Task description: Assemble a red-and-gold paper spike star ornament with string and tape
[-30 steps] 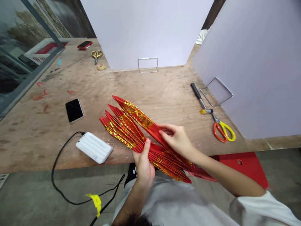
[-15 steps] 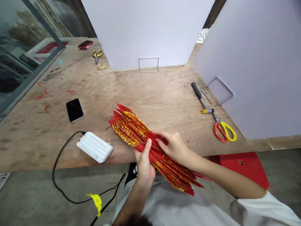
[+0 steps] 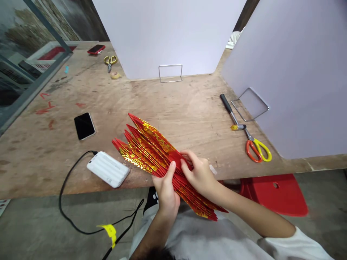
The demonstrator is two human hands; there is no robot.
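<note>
A fanned stack of red paper strips with gold foil patterns [image 3: 143, 148] spreads out to the left over the wooden workbench [image 3: 162, 97]. My left hand [image 3: 166, 189] is shut around the middle of the stack from below. My right hand [image 3: 199, 173] pinches the red folds just beside it, with its fingers on top. The lower end of the stack [image 3: 197, 202] juts past the bench edge toward my body. Part of the stack is hidden behind my fingers.
A white power bank [image 3: 107, 169] with a black cable and a black smartphone [image 3: 84, 125] lie left of the stack. Orange-and-yellow scissors [image 3: 257, 151], a black-handled tool [image 3: 230, 112] and wire stands [image 3: 170, 73] sit farther off. White panels [image 3: 168, 32] rise behind the bench.
The stack, bunched narrowly half a second ago, has fanned out wider to the left. My right hand has moved closer to my left hand.
</note>
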